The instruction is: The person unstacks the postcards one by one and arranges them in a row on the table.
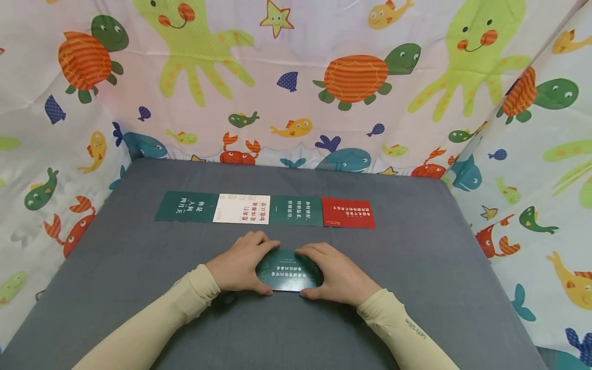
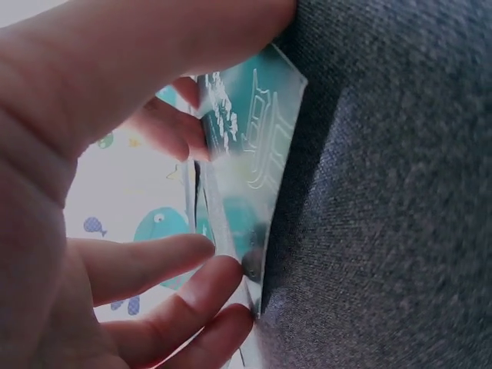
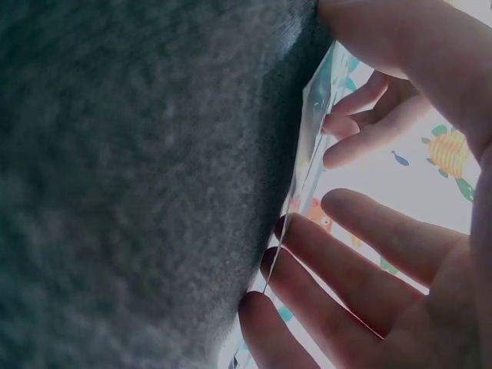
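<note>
A glossy dark green card [image 1: 290, 270] with white printed writing lies near the front middle of the cloth-covered table. My left hand [image 1: 244, 262] holds its left end, thumb at the near corner and fingers round the far edge. At the right end, my right hand [image 1: 339, 272] grips it the same way. In the left wrist view the card [image 2: 257, 146] stands slightly off the grey cloth along one edge, and a line drawing shows on it. The right wrist view shows the card [image 3: 315, 108] almost edge-on beside the fingertips [image 3: 288, 231].
Behind the hands, a row of cards lies edge to edge: a green card [image 1: 168, 206], a white card [image 1: 226, 210], another green card [image 1: 284, 210] and a red card [image 1: 349, 222]. A grey cloth [image 1: 416, 267] covers the table. Curtains [image 1: 277, 51] printed with sea animals surround it.
</note>
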Demonstrator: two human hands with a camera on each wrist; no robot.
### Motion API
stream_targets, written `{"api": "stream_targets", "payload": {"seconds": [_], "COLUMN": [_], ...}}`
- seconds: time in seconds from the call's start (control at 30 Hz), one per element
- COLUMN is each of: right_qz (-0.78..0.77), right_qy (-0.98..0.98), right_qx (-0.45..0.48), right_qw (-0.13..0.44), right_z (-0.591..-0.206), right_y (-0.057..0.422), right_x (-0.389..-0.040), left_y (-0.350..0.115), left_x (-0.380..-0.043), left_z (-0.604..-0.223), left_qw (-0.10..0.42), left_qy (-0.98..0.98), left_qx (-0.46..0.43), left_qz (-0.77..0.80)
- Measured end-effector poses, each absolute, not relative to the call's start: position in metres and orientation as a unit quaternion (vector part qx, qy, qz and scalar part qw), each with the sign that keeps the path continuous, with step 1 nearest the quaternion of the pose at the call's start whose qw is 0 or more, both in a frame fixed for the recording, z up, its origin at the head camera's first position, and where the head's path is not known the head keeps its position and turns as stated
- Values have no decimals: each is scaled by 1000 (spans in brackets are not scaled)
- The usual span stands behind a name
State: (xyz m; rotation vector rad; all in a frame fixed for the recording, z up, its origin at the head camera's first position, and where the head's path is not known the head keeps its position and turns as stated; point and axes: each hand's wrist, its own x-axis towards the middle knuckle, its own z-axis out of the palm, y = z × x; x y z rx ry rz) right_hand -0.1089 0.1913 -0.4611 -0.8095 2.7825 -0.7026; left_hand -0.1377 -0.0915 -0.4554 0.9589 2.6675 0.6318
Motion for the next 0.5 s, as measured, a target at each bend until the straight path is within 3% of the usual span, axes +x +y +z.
{"api": "stream_targets", "payload": {"seconds": [0.23,0.5], "right_qz": [-227,-232], "right_qy": [938,949], "right_qx": [-253,-208], "right_qw": [68,58], "right_z": [-451,-433], "right_y": [210,277], "right_x": [-116,-146], "left_y": [-70,12], "left_x": [-149,-194], "left_z": [-445,-421], "left_qw": [121,73], "left_qy": [906,909], "left_qx": [332,382], "left_qz": [231,152]}}
